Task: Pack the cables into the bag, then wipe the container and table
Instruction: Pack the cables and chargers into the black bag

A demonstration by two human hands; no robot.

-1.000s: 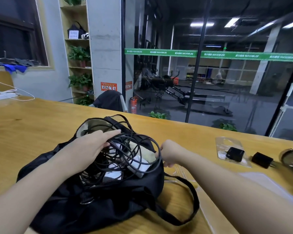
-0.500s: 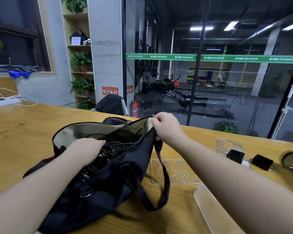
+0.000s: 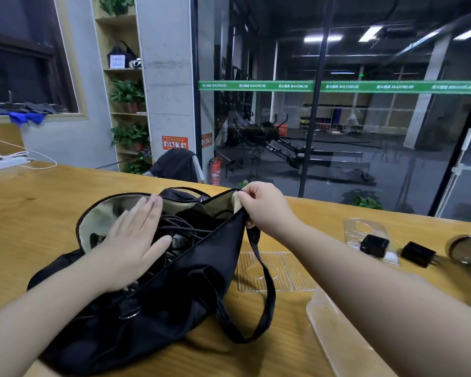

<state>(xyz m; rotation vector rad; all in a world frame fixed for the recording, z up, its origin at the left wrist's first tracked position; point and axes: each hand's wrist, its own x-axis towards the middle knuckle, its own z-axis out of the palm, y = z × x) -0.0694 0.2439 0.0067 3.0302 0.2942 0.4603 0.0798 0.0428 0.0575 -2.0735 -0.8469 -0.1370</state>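
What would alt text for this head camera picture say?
A person's left hand presses flat on dark cables inside an open black bag on a wooden table, while the right hand pinches the bag's rim up. Two black chargers lie to the right.

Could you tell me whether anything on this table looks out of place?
Two black chargers lie loose right of the bag, one on a clear plastic insert. Cables sit inside under the flat left hand.
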